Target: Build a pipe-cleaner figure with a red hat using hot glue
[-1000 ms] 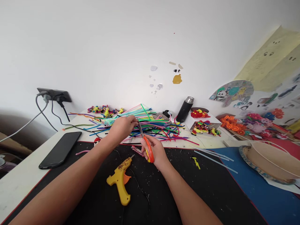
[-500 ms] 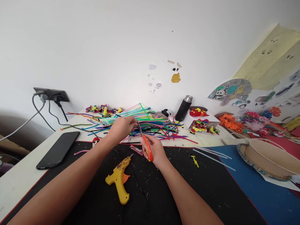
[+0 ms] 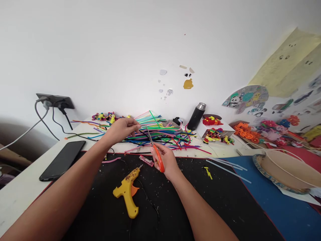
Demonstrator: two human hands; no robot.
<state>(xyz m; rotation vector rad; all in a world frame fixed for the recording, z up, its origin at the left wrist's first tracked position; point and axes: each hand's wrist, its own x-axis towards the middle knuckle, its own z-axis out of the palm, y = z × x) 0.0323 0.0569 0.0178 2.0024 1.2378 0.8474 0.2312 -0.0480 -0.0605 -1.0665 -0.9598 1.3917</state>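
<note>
My right hand is wrapped round the orange handles of a pair of scissors, blades pointing away from me and up to the left. To the left of the blade tips is my left hand, its fingers bent and drawn together; what they pinch, if anything, I cannot make out. Beyond both hands spreads a loose heap of coloured pipe cleaners, with black strands near my left fingertips. A yellow glue gun lies below on the black mat.
A phone lies at the left. Close to the scissors is a pink lighter-like item. A black flask stands by the wall beside small pipe-cleaner figures. Clear glue sticks and a round tray are at the right.
My left hand has moved left, away from the scissor blades. The left forearm has shifted too, uncovering more of a pink strip on the mat. My right hand stays nearly still.
</note>
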